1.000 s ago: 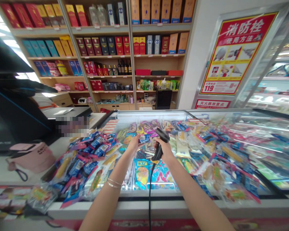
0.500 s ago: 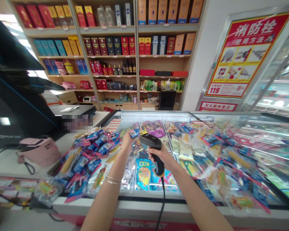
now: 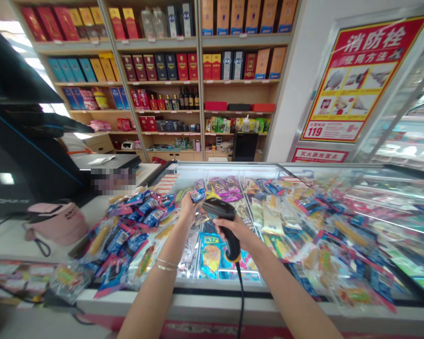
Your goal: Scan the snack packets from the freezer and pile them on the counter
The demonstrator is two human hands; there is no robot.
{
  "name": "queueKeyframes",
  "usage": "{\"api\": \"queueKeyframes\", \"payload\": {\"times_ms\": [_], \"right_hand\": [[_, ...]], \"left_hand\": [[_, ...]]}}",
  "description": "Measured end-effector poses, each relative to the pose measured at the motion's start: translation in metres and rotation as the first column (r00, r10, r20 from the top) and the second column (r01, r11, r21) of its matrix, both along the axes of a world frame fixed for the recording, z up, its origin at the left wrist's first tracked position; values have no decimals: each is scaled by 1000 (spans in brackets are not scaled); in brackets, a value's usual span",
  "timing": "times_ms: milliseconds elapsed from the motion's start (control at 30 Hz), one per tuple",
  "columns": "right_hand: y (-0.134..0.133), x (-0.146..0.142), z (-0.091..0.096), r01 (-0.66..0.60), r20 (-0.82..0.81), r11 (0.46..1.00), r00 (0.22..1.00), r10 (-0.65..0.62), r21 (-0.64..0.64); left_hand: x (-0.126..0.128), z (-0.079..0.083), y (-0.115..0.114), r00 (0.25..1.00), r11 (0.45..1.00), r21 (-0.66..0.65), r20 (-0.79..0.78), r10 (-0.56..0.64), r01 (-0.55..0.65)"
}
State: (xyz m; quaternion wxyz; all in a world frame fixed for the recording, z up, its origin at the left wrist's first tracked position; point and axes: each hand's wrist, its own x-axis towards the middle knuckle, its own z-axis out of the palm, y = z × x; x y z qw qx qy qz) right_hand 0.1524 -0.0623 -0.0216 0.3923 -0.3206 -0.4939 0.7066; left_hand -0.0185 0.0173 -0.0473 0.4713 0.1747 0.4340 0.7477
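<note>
My right hand (image 3: 233, 230) is wrapped round the grip of a black barcode scanner (image 3: 221, 208), whose cord runs down past the freezer's front edge. The scanner's head points left, toward my left hand (image 3: 187, 207). That hand is closed on a small blue snack packet (image 3: 198, 194), held over the glass top just beyond the scanner. Below both hands, a blue and yellow packet (image 3: 210, 256) shows through the glass. To the left lies a heap of blue and pink wrapped snacks (image 3: 144, 209), with yellow sausage-like pieces in clear wrappers among them.
The chest freezer (image 3: 194, 299) spans the front, with another pile of wrapped snacks (image 3: 335, 235) on its right. A pink pouch (image 3: 60, 221) and a black checkout screen (image 3: 24, 155) stand at left. Shelves of boxes (image 3: 162, 68) line the back; a red sign (image 3: 363, 80) hangs right.
The scanner and my right hand have shifted slightly left and down, the scanner's head now nearer the packet. My left hand stays almost in place.
</note>
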Motion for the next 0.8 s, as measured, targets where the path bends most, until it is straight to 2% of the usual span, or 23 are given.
{"api": "queueKeyframes", "payload": {"times_ms": [167, 267, 333, 433, 500, 567, 667, 733, 800], "right_hand": [[3, 2, 4, -22, -88, 999, 996, 20, -27], [6, 0, 11, -22, -173, 996, 985, 8, -82], [7, -4, 17, -28, -196, 995, 980, 9, -95], [6, -20, 25, -52, -237, 994, 971, 28, -94], [6, -36, 28, -68, -269, 992, 962, 37, -106], [6, -56, 28, -97, -294, 989, 954, 60, -114], [6, -89, 22, -139, -343, 984, 935, 91, -116], [6, -108, 16, -155, -386, 979, 918, 93, -133], [7, -124, 8, -174, -430, 972, 898, 91, -158]], "left_hand": [[4, 10, -4, 998, 998, -59, 62, 7, -3], [-1, 23, -7, 989, 998, -56, 148, 13, -5], [-9, 35, -12, 988, 1000, -12, 150, 21, -20], [-32, 54, -26, 999, 992, 123, 27, 31, -34], [-56, 65, -41, 985, 972, 226, -138, 103, -70], [-87, 71, -59, 904, 938, 310, -337, 263, -157], [-139, 71, -83, 660, 849, 398, -540, 523, -348], [-170, 64, -92, 508, 787, 407, -606, 612, -463], [-194, 55, -93, 374, 749, 392, -685, 625, -534]]}}
